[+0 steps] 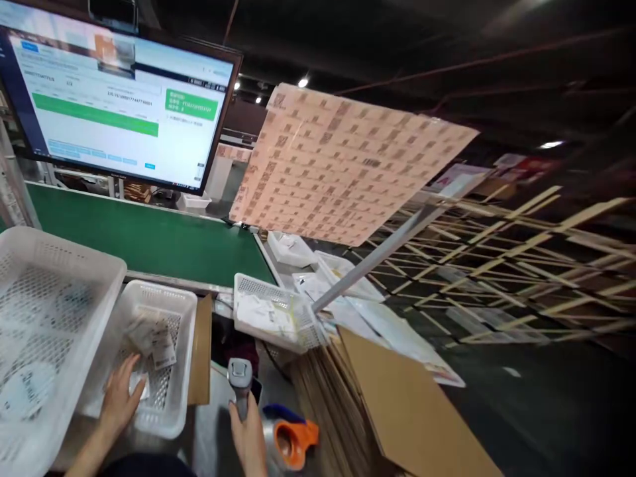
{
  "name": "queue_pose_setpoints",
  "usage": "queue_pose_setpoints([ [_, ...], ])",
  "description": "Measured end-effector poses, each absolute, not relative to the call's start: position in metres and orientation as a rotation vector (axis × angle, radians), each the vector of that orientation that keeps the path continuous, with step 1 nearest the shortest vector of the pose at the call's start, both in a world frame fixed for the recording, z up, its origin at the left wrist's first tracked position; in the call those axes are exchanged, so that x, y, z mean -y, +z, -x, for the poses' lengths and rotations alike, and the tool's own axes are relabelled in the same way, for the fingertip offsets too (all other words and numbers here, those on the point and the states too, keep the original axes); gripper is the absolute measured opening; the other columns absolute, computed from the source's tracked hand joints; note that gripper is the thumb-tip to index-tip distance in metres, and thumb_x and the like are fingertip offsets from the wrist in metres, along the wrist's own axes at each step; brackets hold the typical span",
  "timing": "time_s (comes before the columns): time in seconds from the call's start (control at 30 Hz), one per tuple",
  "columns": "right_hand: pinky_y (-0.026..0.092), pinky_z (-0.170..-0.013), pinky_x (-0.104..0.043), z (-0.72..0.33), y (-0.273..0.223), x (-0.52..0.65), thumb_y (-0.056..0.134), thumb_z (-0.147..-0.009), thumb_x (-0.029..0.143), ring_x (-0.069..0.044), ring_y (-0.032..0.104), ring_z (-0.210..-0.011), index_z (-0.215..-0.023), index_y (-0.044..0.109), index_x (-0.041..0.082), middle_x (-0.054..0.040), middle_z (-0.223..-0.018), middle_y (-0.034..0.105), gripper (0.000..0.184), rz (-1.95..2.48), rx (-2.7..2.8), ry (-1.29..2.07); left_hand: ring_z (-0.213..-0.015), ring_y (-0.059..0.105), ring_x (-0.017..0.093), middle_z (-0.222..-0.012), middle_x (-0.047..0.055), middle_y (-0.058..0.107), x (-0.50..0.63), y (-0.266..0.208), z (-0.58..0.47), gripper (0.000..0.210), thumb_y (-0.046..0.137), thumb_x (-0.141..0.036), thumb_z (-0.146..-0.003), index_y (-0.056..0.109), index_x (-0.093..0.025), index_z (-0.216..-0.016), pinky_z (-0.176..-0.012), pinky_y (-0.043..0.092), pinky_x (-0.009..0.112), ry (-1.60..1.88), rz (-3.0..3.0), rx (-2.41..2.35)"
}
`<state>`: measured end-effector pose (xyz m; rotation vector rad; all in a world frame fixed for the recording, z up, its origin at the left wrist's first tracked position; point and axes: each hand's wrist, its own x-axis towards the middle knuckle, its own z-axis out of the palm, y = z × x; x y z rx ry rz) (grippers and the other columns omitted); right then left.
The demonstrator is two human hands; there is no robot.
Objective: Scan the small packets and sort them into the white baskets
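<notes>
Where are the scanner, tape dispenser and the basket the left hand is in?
scanner (239, 372), head view, grey head.
tape dispenser (293, 438), head view, orange body.
basket (186, 358), head view, right wall.

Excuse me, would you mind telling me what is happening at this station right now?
A person stands at a packing bench. Their left hand reaches into a small white basket and rests on a packet, beside other labelled packets. Their right hand grips a handheld scanner. An orange tape dispenser lies beside flat cardboard. The monitor above the green conveyor shows green bars.
</notes>
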<state>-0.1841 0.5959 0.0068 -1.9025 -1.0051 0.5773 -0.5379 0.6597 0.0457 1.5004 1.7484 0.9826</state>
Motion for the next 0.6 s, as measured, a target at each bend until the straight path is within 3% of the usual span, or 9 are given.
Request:
queue_pose_setpoints([
  [0.07, 0.055, -0.12, -0.063, 0.187, -0.027, -0.584, 0.058, -0.07, 0.067, -0.052, 0.068, -0.142, -0.132, 0.072, 0.022, -0.0233, -0.141, 0.075, 0.078, 1.996, 1.082, 0.683, -0.152, 0.066, 0.041, -0.152, 0.014, 0.077, -0.637, 0.056, 0.541, 0.05, 0.058, -0.048, -0.092, 0.078, -0.026, -0.133, -0.143, 0.03, 0.067, 0.955, -1.582, -1.779],
  [0.13, 0.054, -0.121, -0.061, 0.2, -0.055, -0.567, 0.058, -0.066, 0.061, -0.052, 0.069, -0.14, -0.135, 0.073, 0.021, -0.0232, -0.138, 0.075, 0.082, 2.002, 1.159, 0.795, -0.149, 0.068, 0.039, -0.149, 0.013, 0.079, -0.615, 0.063, 0.543, 0.045, 0.054, -0.048, -0.099, 0.083, -0.027, -0.127, -0.143, 0.03, 0.066, 0.986, -1.668, -1.789],
  [0.23, 0.053, -0.122, -0.057, 0.224, -0.081, -0.549, 0.062, -0.066, 0.055, -0.05, 0.07, -0.139, -0.136, 0.076, 0.021, -0.0198, -0.133, 0.077, 0.079, 1.926, 1.201, 0.9, -0.141, 0.074, 0.036, -0.138, 0.012, 0.083, -0.578, 0.053, 0.561, 0.047, 0.049, -0.054, -0.106, 0.087, -0.029, -0.12, -0.136, 0.047, 0.058, 1.026, -1.761, -1.794],
  [0.33, 0.058, -0.118, -0.055, 0.23, -0.091, -0.558, 0.067, -0.067, 0.059, -0.048, 0.074, -0.13, -0.134, 0.076, 0.019, -0.0194, -0.127, 0.079, 0.078, 1.882, 1.208, 0.925, -0.122, 0.082, 0.035, -0.121, 0.009, 0.088, -0.537, 0.018, 0.602, 0.055, 0.046, -0.067, -0.108, 0.089, -0.035, -0.114, -0.118, 0.065, 0.049, 0.964, -1.77, -1.829],
  [0.43, 0.058, -0.119, -0.058, 0.204, -0.096, -0.601, 0.064, -0.073, 0.071, -0.05, 0.073, -0.133, -0.128, 0.076, 0.015, -0.026, -0.133, 0.076, 0.08, 1.803, 1.275, 0.857, -0.113, 0.085, 0.032, -0.119, 0.004, 0.089, -0.5, -0.033, 0.639, 0.055, 0.044, -0.066, -0.109, 0.09, -0.037, -0.12, -0.111, 0.068, 0.041, 0.774, -1.753, -1.899],
  [0.53, 0.055, -0.12, -0.07, 0.161, -0.095, -0.679, 0.059, -0.074, 0.081, -0.058, 0.069, -0.136, -0.112, 0.075, 0.022, -0.027, -0.131, 0.075, 0.071, 1.738, 1.32, 0.654, -0.136, 0.078, 0.032, -0.142, 0.003, 0.083, -0.479, -0.073, 0.642, 0.046, 0.055, -0.04, -0.102, 0.087, -0.035, -0.134, -0.125, 0.058, 0.038, 0.473, -1.717, -2.117],
  [0.6, 0.054, -0.116, -0.079, 0.139, -0.085, -0.739, 0.055, -0.073, 0.087, -0.064, 0.067, -0.133, -0.102, 0.072, 0.025, -0.0278, -0.118, 0.074, 0.071, 1.691, 1.345, 0.512, -0.157, 0.062, 0.035, -0.165, 0.004, 0.069, -0.48, -0.082, 0.63, 0.065, 0.066, -0.027, -0.087, 0.08, -0.033, -0.151, -0.135, 0.047, 0.042, 0.202, -1.591, -2.262],
])
